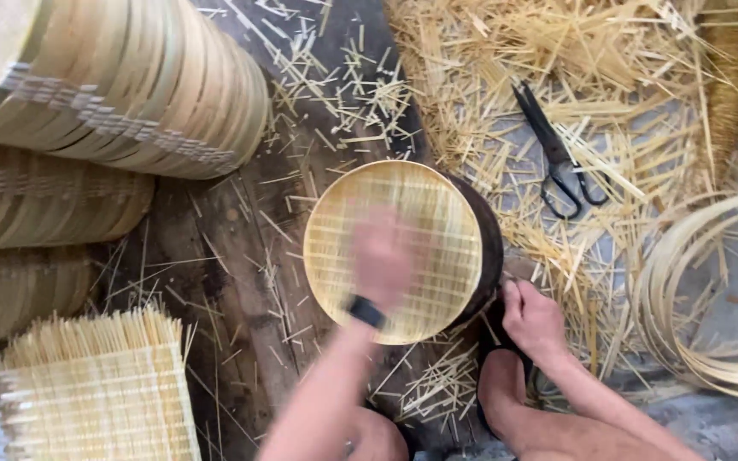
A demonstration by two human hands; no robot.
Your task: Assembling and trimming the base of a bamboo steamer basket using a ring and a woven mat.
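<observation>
Head view: two hands at a round woven tray

Head camera looks down on a round woven bamboo tray [403,248] sitting in a dark hoop [489,248] on a wooden floor [215,256]. The left hand [382,256] lies over the middle of the tray's mesh, blurred, so how far its fingers are spread cannot be told; a dark band [367,312] circles its wrist. The right hand [533,318] sits just right of the tray at the hoop's lower edge, fingers curled in against the dark rim; whether it grips the rim cannot be told.

Beyond the right hand, well apart from it, black scissors [557,154] lie on a heap of loose bamboo splints [489,68]. To the right of that hand rests a bundle of bent bamboo rings [694,290]. Left of the left hand, stacks of finished round trays [113,85] lie on their sides, and nearer the person a pile of square woven mats [100,393] stands beside that arm.
</observation>
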